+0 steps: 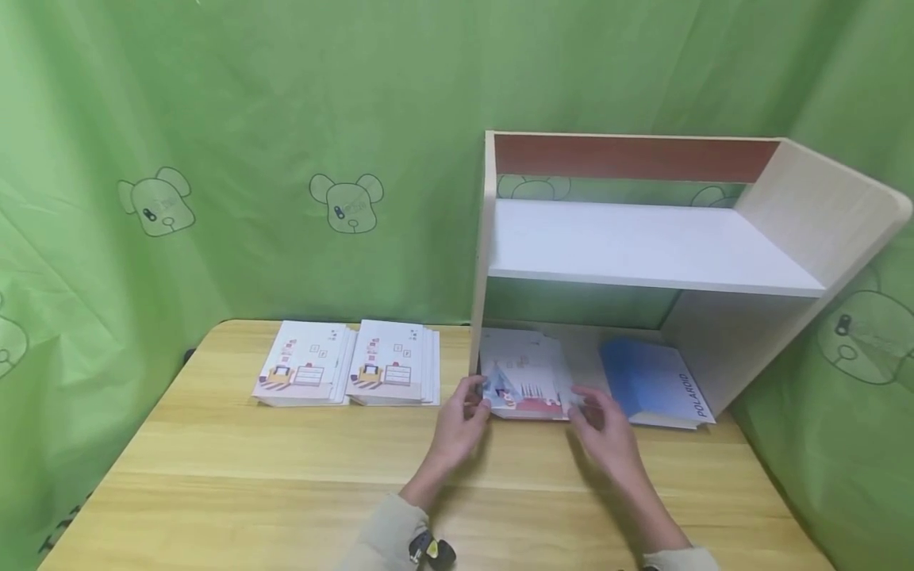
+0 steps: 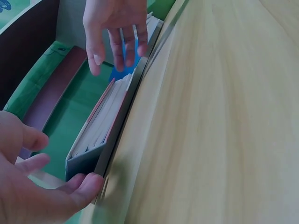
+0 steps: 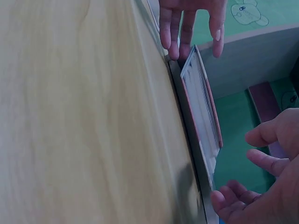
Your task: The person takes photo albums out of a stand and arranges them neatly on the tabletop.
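Observation:
A pale illustrated book (image 1: pixel 524 361) lies flat on the bottom board of the wooden bookshelf (image 1: pixel 643 246), near its left side panel, its page edges facing the front. At the book's front left corner is my left hand (image 1: pixel 460 420), fingers relaxed and fingertips right at the corner. My right hand (image 1: pixel 607 432) is beside the front right corner, its fingers loosely bent and spread. In the right wrist view a small gap shows between these fingers and the book (image 3: pixel 198 98). Right of it, a blue and white book (image 1: pixel 657 381) marked POLAROID lies on the same board.
Two overlapping rows of white illustrated books (image 1: pixel 303 361) lie on the wooden table (image 1: pixel 286 476) left of the shelf. A white middle board (image 1: pixel 643 242) spans the shelf above the books. Green curtain (image 1: pixel 250 119) hangs behind and on both sides.

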Available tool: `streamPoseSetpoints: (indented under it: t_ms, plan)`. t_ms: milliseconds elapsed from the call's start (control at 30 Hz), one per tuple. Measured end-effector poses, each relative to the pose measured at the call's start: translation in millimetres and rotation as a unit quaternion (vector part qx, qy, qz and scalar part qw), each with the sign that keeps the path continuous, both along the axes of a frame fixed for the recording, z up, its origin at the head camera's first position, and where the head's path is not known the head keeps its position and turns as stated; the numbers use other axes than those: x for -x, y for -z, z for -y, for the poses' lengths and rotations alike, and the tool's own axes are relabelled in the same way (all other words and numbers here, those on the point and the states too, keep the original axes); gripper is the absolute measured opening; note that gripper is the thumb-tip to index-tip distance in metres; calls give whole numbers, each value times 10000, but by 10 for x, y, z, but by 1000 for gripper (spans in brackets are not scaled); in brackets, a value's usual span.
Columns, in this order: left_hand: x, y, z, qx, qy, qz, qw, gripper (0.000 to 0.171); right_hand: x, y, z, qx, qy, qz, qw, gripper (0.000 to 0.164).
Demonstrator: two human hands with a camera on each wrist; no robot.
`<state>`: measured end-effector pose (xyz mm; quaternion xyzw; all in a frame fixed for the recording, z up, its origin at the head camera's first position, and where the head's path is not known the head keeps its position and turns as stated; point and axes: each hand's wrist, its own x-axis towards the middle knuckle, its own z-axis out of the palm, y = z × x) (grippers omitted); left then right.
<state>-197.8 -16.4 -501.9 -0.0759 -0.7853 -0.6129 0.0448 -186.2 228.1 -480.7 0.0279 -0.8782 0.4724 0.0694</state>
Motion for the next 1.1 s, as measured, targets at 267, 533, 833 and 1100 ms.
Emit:
streamPoseSetpoints:
  t_ms: [267, 533, 833, 1100]
  plan:
    - [43, 48, -100, -106, -129, 301, 9994, 44, 40, 76, -44, -133, 220, 528, 9983, 42]
    - [67, 71, -191, -431, -461, 549, 9965, 42, 103, 95, -22, -269, 258, 801, 9961, 43]
    - [67, 82, -281, -1320, -346, 754, 9878, 43, 151, 117, -35, -438, 298, 771, 9956, 35]
    - [85, 103, -336, -1571, -623, 877, 9817, 40, 187, 120, -42, -492, 336, 622, 9963, 37]
